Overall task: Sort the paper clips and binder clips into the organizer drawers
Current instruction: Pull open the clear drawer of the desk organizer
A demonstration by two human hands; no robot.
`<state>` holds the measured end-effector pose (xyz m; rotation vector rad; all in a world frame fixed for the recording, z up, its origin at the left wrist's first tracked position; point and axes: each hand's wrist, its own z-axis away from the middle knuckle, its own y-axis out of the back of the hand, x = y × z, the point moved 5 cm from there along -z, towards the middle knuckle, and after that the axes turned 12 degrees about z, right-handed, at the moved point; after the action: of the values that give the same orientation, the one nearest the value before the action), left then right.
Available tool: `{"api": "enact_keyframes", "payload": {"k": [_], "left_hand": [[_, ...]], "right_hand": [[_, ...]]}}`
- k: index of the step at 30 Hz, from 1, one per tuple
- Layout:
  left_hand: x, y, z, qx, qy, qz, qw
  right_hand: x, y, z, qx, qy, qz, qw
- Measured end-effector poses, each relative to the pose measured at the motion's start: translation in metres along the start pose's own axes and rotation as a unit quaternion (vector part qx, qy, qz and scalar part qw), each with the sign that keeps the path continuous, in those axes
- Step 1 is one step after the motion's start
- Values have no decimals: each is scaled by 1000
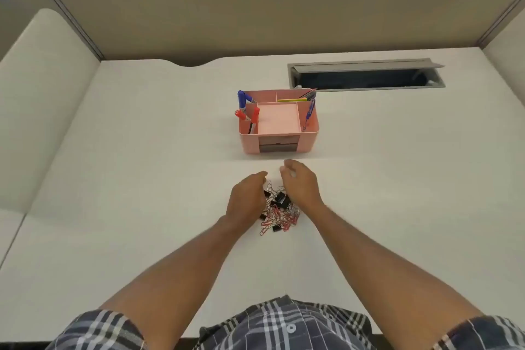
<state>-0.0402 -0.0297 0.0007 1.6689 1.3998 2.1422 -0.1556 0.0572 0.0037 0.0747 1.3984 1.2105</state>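
Your left hand (246, 198) sits at the left edge of the pile (279, 212), fingers curled down and in; cannot tell if they pinch anything, the tips are hidden. Your right hand (299, 186) hovers at the pile's far right edge, fingers loosely curled, thumb and forefinger near each other, nothing visible between them; grip unclear too.

Between the hands: mixed heap on the surface (142, 179), red and silver paper clips (284, 219) tangled with black binder clips (281, 199). A few strays at the near edge.

Just beyond the hands, the pink organizer (279, 122). Top tray bare, pens in the side slots. Two drawers (279, 144) in its front face, both look closed, contents not visible.

Step, as I judge it: the very start, gathering or picking at the pile, with nothing sorted yet.

Next move calls for: pull a drawer open first, probably with one hand while the other steadies the organizer, since it is light and may slide. Then separate one kind. Binder clips are chunkier, easier to pinch out first. Paper clips will likely hook together and drag extras along, so shake them loose before dropping.
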Motion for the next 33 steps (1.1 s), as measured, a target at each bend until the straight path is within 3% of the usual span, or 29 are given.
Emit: {"api": "enact_keyframes", "payload": {"k": [3, 5, 8, 11, 14, 18, 24, 33], "left_hand": [[-7, 6, -10, 38, 96, 106, 989], [-8, 8, -15, 46, 145, 169, 974], [-12, 9, -17, 49, 181, 216, 958], [-16, 6, -18, 48, 193, 231, 952], [-20, 4, -22, 55, 207, 257, 942], [-24, 7, -30, 82, 248, 307, 915], [-15, 11, -41, 118, 287, 443, 841], [-14, 5, -41, 118, 280, 458, 835]], "right_hand": [[-6, -3, -16, -13, -67, -133, 989], [-10, -9, -25, -30, -108, -253, 961], [-15, -23, -30, -59, -179, -477, 859], [-24, -32, -28, -72, -217, -623, 748], [-32, -38, -26, -82, -220, -682, 693], [-33, -39, -23, -89, -222, -681, 692], [-17, -43, 6, -100, -228, -682, 687], [-15, -38, 16, -96, -236, -671, 696]]}}
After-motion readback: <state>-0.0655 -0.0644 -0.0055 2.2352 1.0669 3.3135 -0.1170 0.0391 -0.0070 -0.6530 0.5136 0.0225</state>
